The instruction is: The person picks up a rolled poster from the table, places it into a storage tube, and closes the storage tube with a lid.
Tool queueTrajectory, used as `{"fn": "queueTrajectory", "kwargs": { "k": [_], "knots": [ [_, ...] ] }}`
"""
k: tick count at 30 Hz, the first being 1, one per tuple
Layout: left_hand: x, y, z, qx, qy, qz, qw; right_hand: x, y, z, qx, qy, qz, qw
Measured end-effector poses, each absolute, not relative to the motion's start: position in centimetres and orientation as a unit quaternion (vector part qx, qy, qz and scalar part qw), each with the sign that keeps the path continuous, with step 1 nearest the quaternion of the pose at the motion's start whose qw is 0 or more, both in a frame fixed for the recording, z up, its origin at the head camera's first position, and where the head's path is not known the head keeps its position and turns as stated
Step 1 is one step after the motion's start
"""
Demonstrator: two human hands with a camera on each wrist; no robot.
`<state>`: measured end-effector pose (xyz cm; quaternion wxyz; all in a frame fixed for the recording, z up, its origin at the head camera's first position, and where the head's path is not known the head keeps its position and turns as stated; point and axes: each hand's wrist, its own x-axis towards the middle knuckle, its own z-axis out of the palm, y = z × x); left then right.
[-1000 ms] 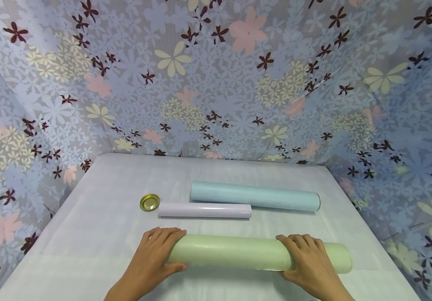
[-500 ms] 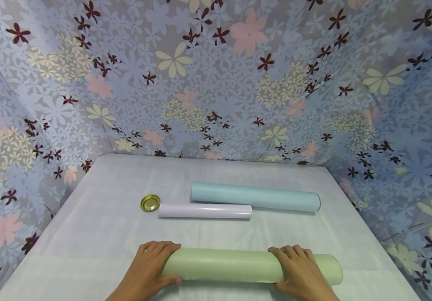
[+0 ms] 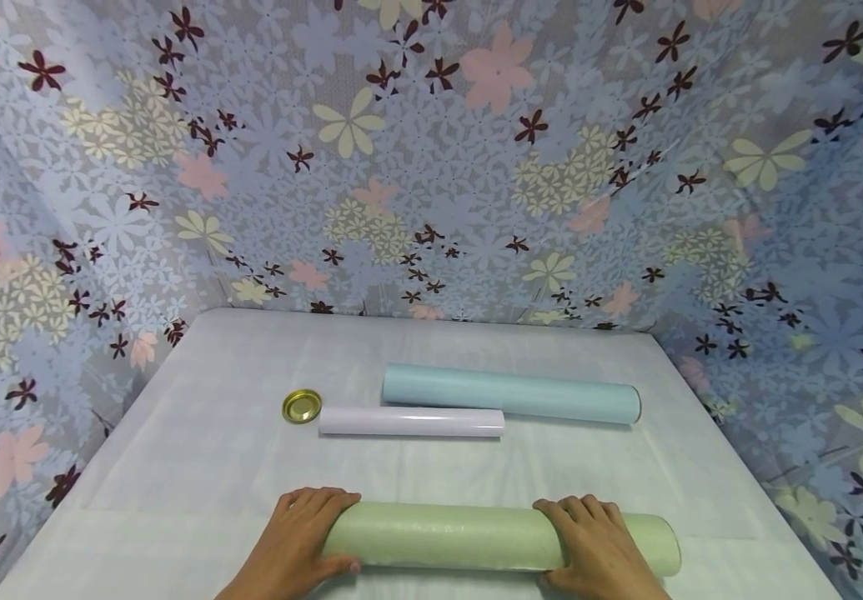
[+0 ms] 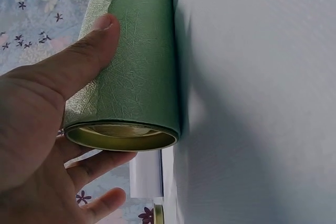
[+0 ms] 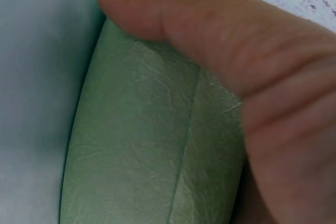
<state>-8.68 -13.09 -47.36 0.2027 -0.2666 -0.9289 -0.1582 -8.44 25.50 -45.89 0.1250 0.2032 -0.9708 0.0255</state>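
Note:
A long pale green tube (image 3: pixel 446 536) lies crosswise at the near part of the white table. My left hand (image 3: pixel 299 537) grips its left end, thumb on the near side and fingers over the top. In the left wrist view that end shows a metal rim (image 4: pixel 123 142) with a recessed inside, and the thumb (image 4: pixel 94 43) presses on the wrapped surface. My right hand (image 3: pixel 596 542) grips the tube right of its middle, its right end sticking out beyond the hand. The right wrist view shows its thumb (image 5: pixel 163 3) across the tube; its other fingers are hidden there.
Farther back lie a shorter pale lilac tube (image 3: pixel 412 422) and a longer light blue tube (image 3: pixel 509 393) behind it. A round gold metal lid (image 3: pixel 302 406) sits left of the lilac tube. Floral cloth (image 3: pixel 431 167) hangs around the table (image 3: pixel 176 467).
Both hands have brought the green tube toward me and slightly left, with most of that movement in the first half second. The other tubes and the lid stay where they were.

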Motion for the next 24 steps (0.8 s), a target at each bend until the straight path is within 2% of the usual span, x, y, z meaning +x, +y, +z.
{"fn": "queueTrajectory", "kwargs": {
  "k": [15,24],
  "knots": [
    [-8.6,-13.1,-47.0,-0.259,-0.94,-0.172,0.141,-8.4,25.6,-45.4,0.205,-0.976,0.025,0.07],
    [-8.8,-13.1,-46.4,-0.27,-0.934,-0.151,0.177,-8.4,25.8,-44.9,0.213,-0.975,0.036,0.052]
  ]
}}
